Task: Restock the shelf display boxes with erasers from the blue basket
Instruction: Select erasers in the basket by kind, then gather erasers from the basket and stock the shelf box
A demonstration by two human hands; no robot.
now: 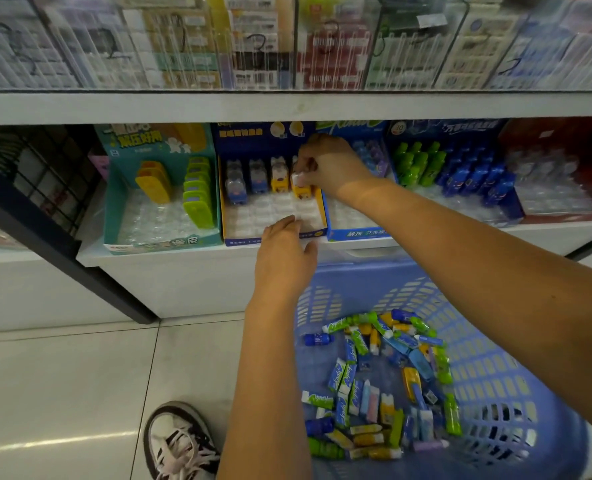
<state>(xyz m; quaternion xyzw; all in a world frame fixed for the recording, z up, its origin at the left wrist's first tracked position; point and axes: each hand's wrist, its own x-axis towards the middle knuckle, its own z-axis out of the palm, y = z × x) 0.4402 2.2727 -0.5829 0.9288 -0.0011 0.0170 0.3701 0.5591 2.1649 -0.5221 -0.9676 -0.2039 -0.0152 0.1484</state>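
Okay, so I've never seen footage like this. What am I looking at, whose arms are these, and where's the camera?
There is no machine here. This is one person, filmed by a single wide-angle camera worn on their head, looking forward and down. That is why two bare arms reach away from you.

The right hand pinches a yellow eraser at the right end of a row in a blue display box on the shelf. The left hand lies with straight fingers on that box's front edge and holds nothing.

Below the shelf is a blue basket of loose erasers in many colours. A teal box stands left of the blue one. A shoe shows at the bottom.
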